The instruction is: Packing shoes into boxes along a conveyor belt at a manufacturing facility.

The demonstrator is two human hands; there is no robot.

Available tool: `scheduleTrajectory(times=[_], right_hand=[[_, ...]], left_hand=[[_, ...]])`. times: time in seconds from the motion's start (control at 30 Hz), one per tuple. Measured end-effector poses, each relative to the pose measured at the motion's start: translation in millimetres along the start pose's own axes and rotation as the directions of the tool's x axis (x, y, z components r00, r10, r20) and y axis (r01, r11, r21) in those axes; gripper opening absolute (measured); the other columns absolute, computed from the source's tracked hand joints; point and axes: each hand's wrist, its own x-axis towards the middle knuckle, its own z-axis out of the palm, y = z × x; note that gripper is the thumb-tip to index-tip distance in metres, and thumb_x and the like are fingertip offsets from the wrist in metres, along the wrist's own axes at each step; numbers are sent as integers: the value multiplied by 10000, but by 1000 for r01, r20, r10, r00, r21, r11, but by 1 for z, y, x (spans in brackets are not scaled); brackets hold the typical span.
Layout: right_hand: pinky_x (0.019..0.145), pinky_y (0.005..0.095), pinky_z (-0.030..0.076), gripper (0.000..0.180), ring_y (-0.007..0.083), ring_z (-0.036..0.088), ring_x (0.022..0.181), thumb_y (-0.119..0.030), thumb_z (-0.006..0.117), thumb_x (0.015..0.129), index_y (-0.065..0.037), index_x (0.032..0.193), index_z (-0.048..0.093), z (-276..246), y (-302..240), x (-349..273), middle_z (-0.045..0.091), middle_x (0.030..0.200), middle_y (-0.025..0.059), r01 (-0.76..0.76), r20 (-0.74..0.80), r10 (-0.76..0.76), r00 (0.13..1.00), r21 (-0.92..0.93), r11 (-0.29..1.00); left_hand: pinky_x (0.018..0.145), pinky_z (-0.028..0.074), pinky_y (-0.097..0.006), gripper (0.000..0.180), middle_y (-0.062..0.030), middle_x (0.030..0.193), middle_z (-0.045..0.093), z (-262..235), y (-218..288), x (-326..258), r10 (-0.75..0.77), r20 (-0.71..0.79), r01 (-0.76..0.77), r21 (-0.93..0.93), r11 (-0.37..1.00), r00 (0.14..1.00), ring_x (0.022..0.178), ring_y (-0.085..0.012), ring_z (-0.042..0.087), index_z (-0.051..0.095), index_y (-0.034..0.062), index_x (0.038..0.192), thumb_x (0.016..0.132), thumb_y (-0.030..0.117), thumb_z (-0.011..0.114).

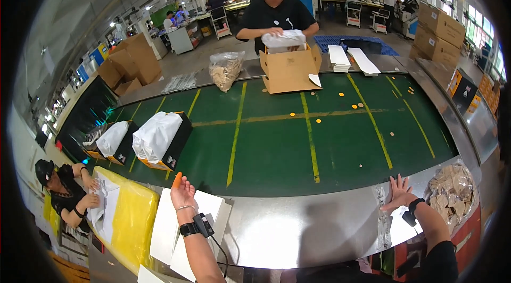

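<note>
Left hand (pixel 183 195): raised at the near edge of the green belt (pixel 266 150), toward its left end; seemingly palm up, with nothing seen in the grasp and an orange cover (pixel 176 180) on one finger.
Right hand (pixel 399 193): well to the right along the metal ledge (pixel 277 224), with fingers spread, apparently resting on the metal close to the belt's near edge; nothing seen in the grasp.
Between the hands: a long bare stretch of ledge; well apart, clamped on nothing.
Black-and-orange carton (pixel 179 144): standing on the belt near its left end and close to the near edge, topped with white paper (pixel 157 135).
Direction from the left hand: ahead and slightly left, beyond the fingertips; close, without visible contact.
Direction from the right hand: far to the left and a little ahead, across most of the near edge.
Nearer hand: the left, by a wide margin.
Carton's long axis: running away from the near edge, leaning right toward the far edge, with the orange short end facing the ledge; true angle hard to judge through the lens bend.
Second carton (pixel 126 146): just left of the first, nearer the belt's left end, turned much the same way, also papered in white.
White boards (pixel 162 235): on the ledge, below and beside the left forearm.
Clear bag (pixel 452 198): at the near right corner, just right of the right hand, full of brown pieces.
</note>
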Motion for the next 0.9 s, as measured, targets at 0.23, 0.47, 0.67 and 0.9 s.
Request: scheduleTrajectory(times=[0.23, 0.47, 0.67, 0.9], right_hand=[[1092, 666, -18, 1569, 485, -209, 1400, -733, 819, 385, -149, 1522, -92, 2, -2, -2, -180, 1555, 237, -23, 7, 23, 1000, 16, 1000], [1095, 662, -15, 1554, 486, -203, 1401, -717, 823, 400, -149, 1522, -91, 4, -4, -1, -179, 1553, 241, -27, -4, 27, 1000, 7, 1000], [1096, 659, -15, 1559, 483, -211, 1400, -704, 832, 399, -145, 1520, -97, 4, -9, -3, -188, 1550, 241, -26, 6, 26, 1000, 10, 1000], [1094, 661, -14, 1555, 476, -218, 1400, -706, 831, 408, -141, 1519, -99, 3, -10, -4, -193, 1549, 242, -27, 2, 27, 1000, 10, 1000]], left_hand=[[642, 453, -198, 217, 18, 816, 613, 6, 3, -5, 11, -39, -10, 24, 1000, 999, 681, -64, 526, 649, 91, 1067, 968, 206, 494], [625, 465, -200, 221, 30, 785, 628, 5, 8, -5, 6, -63, -4, 31, 1000, 998, 662, -59, 547, 650, 95, 1082, 984, 217, 494], [637, 465, -201, 202, 33, 781, 626, 1, 12, -2, 13, -43, -11, 41, 999, 999, 667, -57, 545, 646, 95, 1067, 979, 216, 510], [635, 442, -207, 181, 28, 792, 620, 2, 13, 3, 8, -50, -7, 34, 999, 999, 677, -62, 527, 662, 107, 1041, 948, 213, 549]])
